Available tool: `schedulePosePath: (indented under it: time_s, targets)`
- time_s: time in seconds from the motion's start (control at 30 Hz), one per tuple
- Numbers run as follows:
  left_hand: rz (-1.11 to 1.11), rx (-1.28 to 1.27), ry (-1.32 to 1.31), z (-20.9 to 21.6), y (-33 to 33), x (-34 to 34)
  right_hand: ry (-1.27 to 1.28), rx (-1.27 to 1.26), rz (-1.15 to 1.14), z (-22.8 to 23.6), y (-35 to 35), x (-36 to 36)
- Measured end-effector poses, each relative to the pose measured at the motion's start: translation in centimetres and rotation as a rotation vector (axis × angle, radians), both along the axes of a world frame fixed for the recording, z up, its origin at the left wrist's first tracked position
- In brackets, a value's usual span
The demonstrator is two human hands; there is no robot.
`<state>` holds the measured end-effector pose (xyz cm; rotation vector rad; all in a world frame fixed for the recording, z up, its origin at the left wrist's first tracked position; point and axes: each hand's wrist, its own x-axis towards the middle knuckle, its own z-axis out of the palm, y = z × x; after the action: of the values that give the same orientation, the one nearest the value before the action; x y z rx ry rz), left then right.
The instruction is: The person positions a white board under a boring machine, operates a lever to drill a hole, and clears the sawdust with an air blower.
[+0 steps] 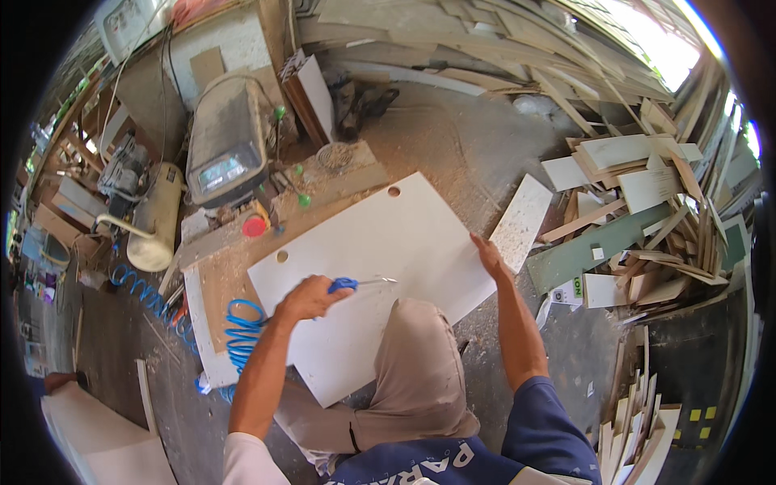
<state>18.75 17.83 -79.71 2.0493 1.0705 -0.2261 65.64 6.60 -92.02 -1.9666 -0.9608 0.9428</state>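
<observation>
My left hand [305, 299] is closed around the blue handle of an air blow gun [344, 284], whose thin metal nozzle points right above a white board [356, 242]. A coiled blue air hose [242, 333] hangs beside my left forearm. The board is tilted across the machine's table and my raised knee. Two round holes show near its far edge, a left hole [281, 256] and a right hole [394, 191]. My right hand [488, 255] grips the board's right edge, its thumb side toward the top face; some fingers are hidden.
Beyond the board stands a dusty machine [228, 133] with a red button [255, 225]. A cream air tank [158, 218] is at the left. Offcuts [647, 182] pile up at the right, and a narrow white panel [521, 222] lies near the board. Sawdust covers the floor [453, 133].
</observation>
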Motion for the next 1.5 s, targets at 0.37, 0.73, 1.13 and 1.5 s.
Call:
schedulePosePath:
  time_s: [0.37, 0.73, 1.13, 1.5]
  targets:
    - [0.111, -0.299, 0.004, 3.7, -6.0, -14.8, -0.076, 0.057, -0.030, -0.2, -0.8, 0.7]
    - [0.164, -0.417, 0.182, 3.6, -10.8, -24.6, -0.046, 0.059, 0.001, 1.6, -0.7, -1.0]
    - [0.934, 0.325, 0.295, 0.9, -7.8, -30.8, -0.086, 0.035, 0.007, 0.9, -1.7, -0.9]
    - [0.994, 0.517, 0.139, -3.6, -1.1, -23.4, -0.093, 0.045, -0.022, 1.2, -2.5, -1.4]
